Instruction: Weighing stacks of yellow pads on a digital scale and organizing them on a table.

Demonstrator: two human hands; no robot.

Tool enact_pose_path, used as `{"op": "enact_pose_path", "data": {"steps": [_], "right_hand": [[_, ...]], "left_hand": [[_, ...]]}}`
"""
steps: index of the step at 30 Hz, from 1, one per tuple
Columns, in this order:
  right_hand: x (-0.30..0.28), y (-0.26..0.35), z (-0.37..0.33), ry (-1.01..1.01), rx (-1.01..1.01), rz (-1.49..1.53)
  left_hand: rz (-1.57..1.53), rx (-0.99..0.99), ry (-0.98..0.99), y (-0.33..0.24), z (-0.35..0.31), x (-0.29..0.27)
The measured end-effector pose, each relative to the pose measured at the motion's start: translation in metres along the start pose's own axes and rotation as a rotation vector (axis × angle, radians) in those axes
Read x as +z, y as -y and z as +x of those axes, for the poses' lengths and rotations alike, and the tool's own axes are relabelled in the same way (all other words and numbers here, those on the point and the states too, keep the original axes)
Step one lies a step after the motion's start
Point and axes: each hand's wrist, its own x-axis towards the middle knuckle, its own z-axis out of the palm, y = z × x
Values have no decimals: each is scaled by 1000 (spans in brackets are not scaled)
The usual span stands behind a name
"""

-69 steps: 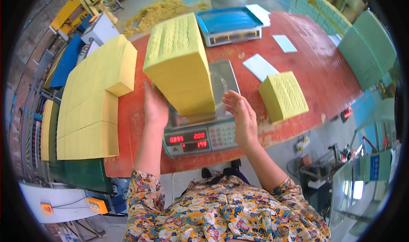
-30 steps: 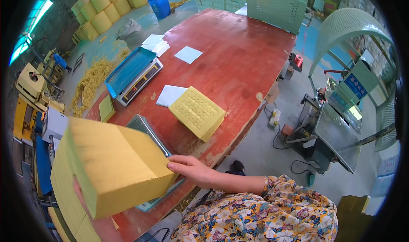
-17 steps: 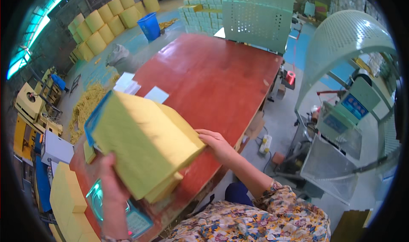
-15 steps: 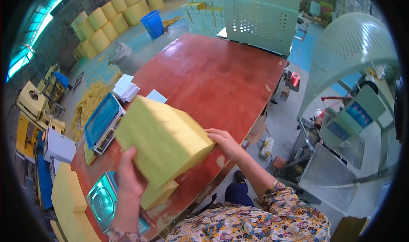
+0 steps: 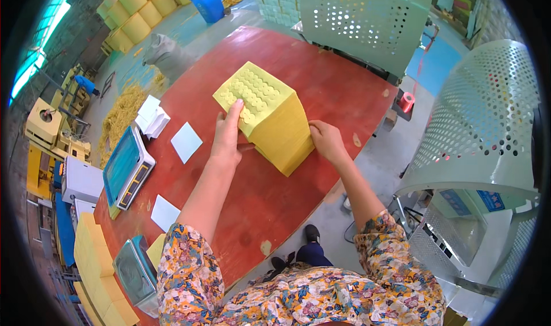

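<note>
A thick block of stacked yellow paper (image 5: pixel 281 130), its top face punched with rows of round coin-like patterns, sits tilted over the red table (image 5: pixel 229 222). My left hand (image 5: pixel 228 135) grips its near left side, with the thumb laid on the patterned top and the other fingers partly hidden. Against the right side of the block, my right hand (image 5: pixel 328 140) has its fingers curled at the edge. Two white sheets, a far one (image 5: pixel 186 143) and a near one (image 5: pixel 165 213), lie to the left of the block.
Left on the table are a scale with a blue tray (image 5: pixel 127 168), white cards (image 5: pixel 151 117) and a glassy-topped device (image 5: pixel 136 268). More yellow paper blocks (image 5: pixel 97 257) line the near left edge. Perforated green panels (image 5: pixel 361 21) and a rounded guard (image 5: pixel 482 119) stand right.
The yellow paper block has moved away from me and to the right, turning so its patterned face shows on top. My right hand's fingers have curled. A near white sheet has come into view.
</note>
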Motion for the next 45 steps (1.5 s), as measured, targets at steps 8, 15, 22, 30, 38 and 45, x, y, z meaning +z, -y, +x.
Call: {"op": "enact_pose_path", "data": {"steps": [8, 15, 22, 30, 38, 45], "right_hand": [[5, 23, -142, -58, -125, -124], [62, 44, -114, -182, -376, -348], [56, 29, -33, -272, -388, -406], [10, -13, 156, -439, -401, -512], [-19, -40, 275, -436, -150, -533], [-24, -32, 289, -526, -132, -494]], "left_hand": [[831, 1251, -240, -13, -30, 1], [1659, 1261, 233, -42, -29, -40], [1388, 1514, 73, -11, 74, -14], [1431, 1419, 66, -71, 238, 91], [1426, 1400, 91, -105, 358, 161], [1603, 1386, -20, -133, 346, 159]]}}
